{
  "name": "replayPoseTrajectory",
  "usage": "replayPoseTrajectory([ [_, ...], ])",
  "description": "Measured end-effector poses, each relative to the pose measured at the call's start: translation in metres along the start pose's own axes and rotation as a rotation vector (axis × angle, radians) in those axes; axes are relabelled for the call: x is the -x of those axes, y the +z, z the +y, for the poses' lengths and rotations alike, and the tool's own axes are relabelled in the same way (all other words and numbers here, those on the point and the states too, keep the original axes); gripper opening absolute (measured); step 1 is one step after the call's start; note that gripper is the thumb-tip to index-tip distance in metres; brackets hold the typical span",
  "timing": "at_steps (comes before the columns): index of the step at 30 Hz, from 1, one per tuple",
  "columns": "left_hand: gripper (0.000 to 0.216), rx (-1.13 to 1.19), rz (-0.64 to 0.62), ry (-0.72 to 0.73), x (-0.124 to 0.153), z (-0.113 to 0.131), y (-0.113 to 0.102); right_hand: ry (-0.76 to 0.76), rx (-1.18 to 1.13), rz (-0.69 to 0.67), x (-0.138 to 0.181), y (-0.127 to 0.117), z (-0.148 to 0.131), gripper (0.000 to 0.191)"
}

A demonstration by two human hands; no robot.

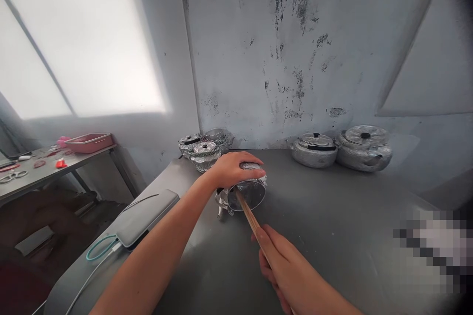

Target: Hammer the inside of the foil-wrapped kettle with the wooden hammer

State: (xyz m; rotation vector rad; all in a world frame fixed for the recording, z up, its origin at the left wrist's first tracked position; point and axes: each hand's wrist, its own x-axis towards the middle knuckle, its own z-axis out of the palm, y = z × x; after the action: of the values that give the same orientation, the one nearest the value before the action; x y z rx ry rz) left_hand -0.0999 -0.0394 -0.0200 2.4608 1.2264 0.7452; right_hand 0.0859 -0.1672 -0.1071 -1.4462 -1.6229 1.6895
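Note:
A small silvery teapot-like vessel (263,183) lies tipped on the grey table, its round open mouth turned toward me. My left hand (236,170) is closed over its upper side, thumb along the rim. At its lower left a curved silver piece (221,210), perhaps a spout or handle, touches the tabletop. My right hand (275,261) wraps round a wooden stick (248,213), which slants away from me into the vessel's mouth. The stick's far tip is inside, against the left part of the opening, and hard to make out.
Silver lidded pots (206,152) stand at the back left; two larger ones (314,150) are at the back right. A grey power bank (151,219) with a white cable (90,278) lies left. A side table holds a pink basket (90,143) and scissors (14,175).

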Motion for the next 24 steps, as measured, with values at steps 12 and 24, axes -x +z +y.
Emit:
replayPoseTrajectory([
  [12, 0.043, -0.011, 0.000, 0.002, 0.000, -0.001, 0.000, 0.041, -0.013, 0.010, -0.001, 0.002, 0.001, 0.042],
  [24, 0.042, -0.013, 0.005, 0.008, 0.000, -0.001, 0.000, 0.009, -0.032, 0.022, -0.002, 0.001, 0.006, 0.041],
])
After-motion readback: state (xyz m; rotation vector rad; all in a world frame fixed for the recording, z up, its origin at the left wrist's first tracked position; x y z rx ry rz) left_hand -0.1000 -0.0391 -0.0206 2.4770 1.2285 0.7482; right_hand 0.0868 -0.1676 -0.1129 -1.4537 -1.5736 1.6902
